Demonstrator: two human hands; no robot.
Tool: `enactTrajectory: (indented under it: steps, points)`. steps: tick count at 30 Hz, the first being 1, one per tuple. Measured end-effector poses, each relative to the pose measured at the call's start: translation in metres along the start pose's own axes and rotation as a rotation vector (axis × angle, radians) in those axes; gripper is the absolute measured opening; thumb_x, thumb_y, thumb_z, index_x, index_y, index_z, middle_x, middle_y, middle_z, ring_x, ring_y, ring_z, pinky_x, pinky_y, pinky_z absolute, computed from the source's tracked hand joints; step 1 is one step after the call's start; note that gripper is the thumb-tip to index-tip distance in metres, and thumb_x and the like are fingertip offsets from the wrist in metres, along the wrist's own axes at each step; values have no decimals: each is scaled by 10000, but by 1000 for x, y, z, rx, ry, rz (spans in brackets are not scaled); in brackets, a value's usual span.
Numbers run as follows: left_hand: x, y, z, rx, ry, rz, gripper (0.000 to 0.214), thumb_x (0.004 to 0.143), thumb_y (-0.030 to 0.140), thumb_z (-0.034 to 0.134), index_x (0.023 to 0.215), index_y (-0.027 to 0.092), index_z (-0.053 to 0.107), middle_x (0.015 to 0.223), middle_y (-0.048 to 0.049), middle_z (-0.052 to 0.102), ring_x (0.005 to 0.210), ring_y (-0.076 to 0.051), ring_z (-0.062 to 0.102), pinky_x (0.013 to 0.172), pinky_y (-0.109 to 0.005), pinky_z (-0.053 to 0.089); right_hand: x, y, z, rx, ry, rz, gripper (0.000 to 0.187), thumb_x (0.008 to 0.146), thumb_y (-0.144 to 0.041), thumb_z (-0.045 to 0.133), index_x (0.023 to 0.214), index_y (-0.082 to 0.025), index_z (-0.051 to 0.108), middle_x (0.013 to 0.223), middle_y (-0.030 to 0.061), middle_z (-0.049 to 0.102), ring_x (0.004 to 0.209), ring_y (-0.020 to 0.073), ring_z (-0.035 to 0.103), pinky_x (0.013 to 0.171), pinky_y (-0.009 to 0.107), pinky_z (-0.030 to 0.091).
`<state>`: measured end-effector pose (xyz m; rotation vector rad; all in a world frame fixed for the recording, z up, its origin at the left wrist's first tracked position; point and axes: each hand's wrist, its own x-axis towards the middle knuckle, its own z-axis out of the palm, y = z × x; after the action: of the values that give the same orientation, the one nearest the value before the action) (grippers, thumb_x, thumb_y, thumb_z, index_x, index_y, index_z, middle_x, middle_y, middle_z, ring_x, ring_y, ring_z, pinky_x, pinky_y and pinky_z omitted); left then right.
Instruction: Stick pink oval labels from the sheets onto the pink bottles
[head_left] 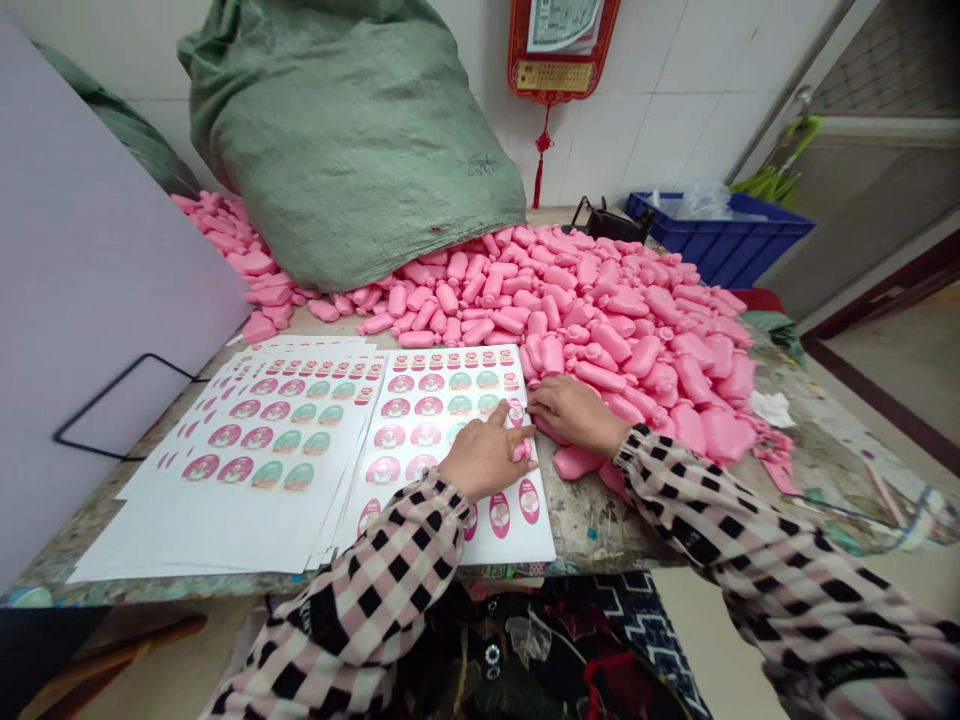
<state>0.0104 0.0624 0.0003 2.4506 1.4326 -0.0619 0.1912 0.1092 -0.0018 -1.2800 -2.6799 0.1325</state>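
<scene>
My left hand (486, 457) lies on a white sheet of stickers (450, 376), its fingers spread toward the right edge. A pink patch shows between those fingers; whether it is a sticker on the sheet or something held, I cannot tell. At the same edge, my right hand (576, 412) has its fingers bent and drawn together beside a small pink sticker (516, 410). Its fingertips are partly hidden, so what they pinch is unclear. Pink oval stickers (529, 501) show below my left hand. Small pink bottles (577, 462) lie beneath my right wrist.
A large pile of pink bottles (611, 340) spreads behind both hands, beside a green sack (360, 150). More sticker sheets (202, 530) are stacked at left, near a bent black wire (97, 400). A blue crate (731, 245) stands at back right.
</scene>
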Motion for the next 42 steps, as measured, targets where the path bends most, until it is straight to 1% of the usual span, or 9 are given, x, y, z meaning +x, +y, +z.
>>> enactTrajectory:
  steps: [9,12,18,26,29,33,37,39,42]
  points:
    - [0,1,1,11,9,4,534,786,578,435,1284,386,440,1465,-46,267,1055,-285,562,888,-387,415,0,-4,2,27,38,75,249,892,-253,443,883,-152,671,860,60,622,823,160,521,748,257,343]
    - [0,1,1,17,2,-4,519,789,572,434,1275,391,446,1464,-51,265,1072,-291,553,889,-390,410,0,-5,3,-20,33,97,239,885,-264,453,880,-158,667,855,63,606,837,172,513,733,267,334]
    - [0,0,3,16,31,9,514,784,577,438,1261,385,465,1449,-61,292,1055,-293,562,882,-398,415,1,-8,8,-90,45,146,231,885,-265,446,902,-162,651,871,71,584,856,189,494,740,281,315]
    - [0,1,3,17,35,19,523,788,573,428,1269,369,461,1439,-64,308,1039,-288,568,875,-397,422,0,-13,14,-50,100,218,253,908,-291,414,913,-164,633,868,65,569,818,169,491,697,263,319]
    - [0,0,3,18,48,29,521,785,572,431,1263,368,466,1431,-67,317,1028,-291,573,861,-399,431,-2,-12,12,-47,94,183,260,915,-286,402,930,-166,632,880,63,567,833,164,491,709,259,322]
    - [0,-1,4,26,52,28,526,783,579,429,1266,372,461,1432,-67,313,1016,-289,578,864,-403,428,-4,-11,9,-128,69,114,260,909,-292,407,950,-175,636,894,66,563,858,182,488,728,278,316]
    - [0,0,4,30,39,18,514,786,572,432,1261,380,463,1442,-63,299,1039,-293,567,876,-406,419,-4,-13,7,-161,43,185,274,907,-305,398,977,-181,632,904,77,564,844,190,500,710,285,314]
    - [0,0,4,31,42,18,512,786,570,435,1259,377,465,1443,-70,300,1045,-297,564,873,-407,419,-3,-15,6,-160,29,222,304,916,-323,372,960,-176,636,893,83,566,829,187,506,698,285,313]
    - [0,0,4,28,50,18,527,783,573,437,1270,370,456,1435,-75,316,1038,-295,568,867,-403,423,-1,-17,5,-146,18,236,320,920,-335,362,925,-171,638,888,83,569,814,179,511,671,277,311]
